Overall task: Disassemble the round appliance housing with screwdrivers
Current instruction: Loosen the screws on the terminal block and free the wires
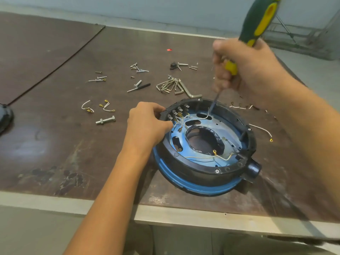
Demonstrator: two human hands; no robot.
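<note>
Downward view over a brown worktop (55, 144) with a pale metal border.

Cut off by the top of the view: the butt of a green-and-yellow screwdriver (257, 24). Lower part of its handle buried in the right hand (246, 70), fingers and thumb wrapped tightly round it, only a yellow patch showing between them. Thin metal shaft slanting down from that fist into the round appliance housing (202, 173), tip lost among white wires by the far inner wall. Impossible to tell whether the tip is touching a screw.

Housing lying open side up near the worktop's front edge, right of the middle: black ring on a blue base, blue plate inside with a large dark centre hole and a stubby black spout at the near right. Far right of the worktop masked by the right forearm.

Left hand (147, 126) gripping the housing's far-left rim, fingers curled over it, fingertips hidden among the small terminals inside.

Half out of view at the worktop's left edge: a dark object (5, 116), too little shown to name.

Scattered behind the housing toward the back edge: loose screws (137, 68) and a fan of hex keys (173, 86). To its left, short wire pieces (88, 107) with brass ends and a bolt (105, 120).
</note>
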